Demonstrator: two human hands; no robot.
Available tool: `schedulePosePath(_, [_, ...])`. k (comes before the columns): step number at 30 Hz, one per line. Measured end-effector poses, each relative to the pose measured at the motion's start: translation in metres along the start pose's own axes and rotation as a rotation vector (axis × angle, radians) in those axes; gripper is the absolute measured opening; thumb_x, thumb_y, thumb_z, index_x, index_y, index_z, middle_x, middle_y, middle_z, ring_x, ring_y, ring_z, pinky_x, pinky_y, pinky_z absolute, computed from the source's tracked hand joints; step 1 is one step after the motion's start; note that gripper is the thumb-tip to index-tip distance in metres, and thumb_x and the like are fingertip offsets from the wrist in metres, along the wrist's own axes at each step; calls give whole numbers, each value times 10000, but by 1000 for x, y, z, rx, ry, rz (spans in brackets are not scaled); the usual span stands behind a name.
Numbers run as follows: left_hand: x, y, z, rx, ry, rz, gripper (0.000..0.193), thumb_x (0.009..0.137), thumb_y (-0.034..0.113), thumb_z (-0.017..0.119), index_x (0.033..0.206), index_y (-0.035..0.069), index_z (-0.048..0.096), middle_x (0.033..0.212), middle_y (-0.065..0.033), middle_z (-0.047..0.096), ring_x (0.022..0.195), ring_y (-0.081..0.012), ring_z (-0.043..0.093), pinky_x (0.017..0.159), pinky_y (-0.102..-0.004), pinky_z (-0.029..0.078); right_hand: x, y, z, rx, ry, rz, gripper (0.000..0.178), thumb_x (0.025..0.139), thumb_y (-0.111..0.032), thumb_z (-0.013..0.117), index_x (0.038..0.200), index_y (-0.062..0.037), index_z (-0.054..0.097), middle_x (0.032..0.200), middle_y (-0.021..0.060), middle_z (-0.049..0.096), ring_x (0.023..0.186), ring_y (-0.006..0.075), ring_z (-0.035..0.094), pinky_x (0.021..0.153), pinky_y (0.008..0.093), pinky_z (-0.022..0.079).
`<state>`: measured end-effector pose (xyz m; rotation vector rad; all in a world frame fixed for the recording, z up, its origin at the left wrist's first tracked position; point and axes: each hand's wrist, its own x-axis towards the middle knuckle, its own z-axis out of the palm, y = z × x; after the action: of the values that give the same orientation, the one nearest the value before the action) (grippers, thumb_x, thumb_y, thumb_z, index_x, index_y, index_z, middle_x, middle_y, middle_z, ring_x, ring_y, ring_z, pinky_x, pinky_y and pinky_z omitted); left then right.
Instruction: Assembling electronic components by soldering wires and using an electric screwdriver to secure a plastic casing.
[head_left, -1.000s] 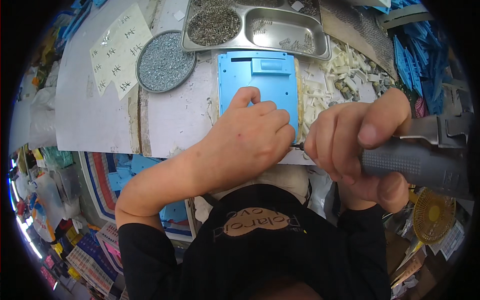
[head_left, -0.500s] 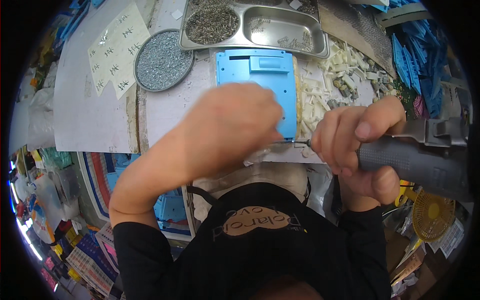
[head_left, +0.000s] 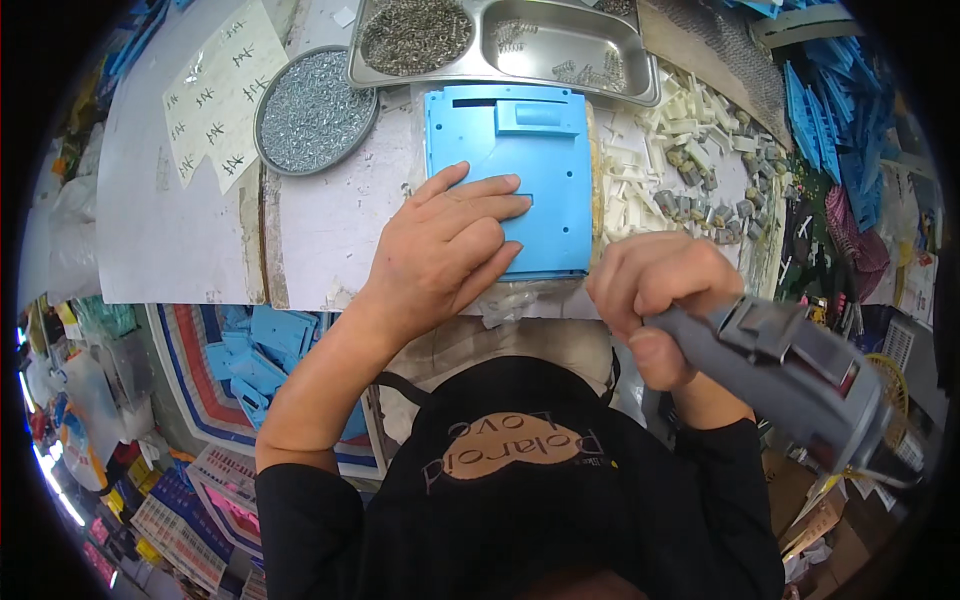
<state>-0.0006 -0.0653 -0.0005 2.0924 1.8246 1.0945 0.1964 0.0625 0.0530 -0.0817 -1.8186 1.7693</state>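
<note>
A light blue plastic panel (head_left: 545,235) lies on the white work table, with a slot near its far edge and a raised rectangular part beside it. My left hand (head_left: 450,235) rests on its left side with fingers spread and holds nothing. My right hand (head_left: 660,290) wraps around the grip of a grey electric screwdriver (head_left: 780,365), just right of the panel's near right corner. The screwdriver's body points back toward the lower right. Its bit is hidden behind my right hand.
Left of the panel stands a round dish (head_left: 318,112) of screws. Behind is a metal tray (head_left: 565,50) with springs. White plastic pieces (head_left: 640,180) and small grey parts (head_left: 715,195) lie at the right. A striped bag (head_left: 205,375) below holds blue parts.
My left hand has come down from a blurred position above the panel and now lies on it. My right hand has tilted the electric screwdriver, so its rear end points lower.
</note>
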Motion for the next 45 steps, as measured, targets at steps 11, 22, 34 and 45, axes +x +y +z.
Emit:
schedulePosePath(11, [-3, -4, 4, -66, 25, -13, 139, 850, 88, 751, 835, 69, 614, 1194, -72, 740, 1219, -259, 671, 1087, -499, 464, 40, 14, -8, 55, -85, -80, 303, 933, -258, 730, 862, -92, 487, 559, -5, 512, 469, 171, 517, 494, 328, 477])
schedulePosePath(22, [-2, -3, 3, -94, 50, -24, 206, 841, 74, 764, 765, 74, 571, 1196, -67, 738, 1213, -257, 673, 1066, -495, 478, 74, 29, -33, 275, -120, -91, 251, 885, -126, 724, 814, -51, 496, 631, 30, 498, 522, 181, 533, 475, 315, 423])
schedulePosePath(34, [-3, -5, 3, -113, 41, -29, 245, 827, 67, 777, 743, 83, 548, 1215, -69, 730, 1221, -254, 668, 1061, -486, 479, 120, 26, -59, 248, -109, -153, 210, 891, -231, 636, 886, -102, 469, 572, 3, 473, 514, 155, 453, 515, 333, 418])
schedulePosePath(45, [-3, -5, 4, -132, 44, -44, 195, 818, 75, 789, 796, 87, 596, 1200, -59, 737, 1231, -235, 665, 1051, -462, 486, 136, 67, -54, 216, -146, 2, 272, 891, -181, 718, 881, -40, 486, 604, 36, 499, 524, 112, 491, 469, 264, 376])
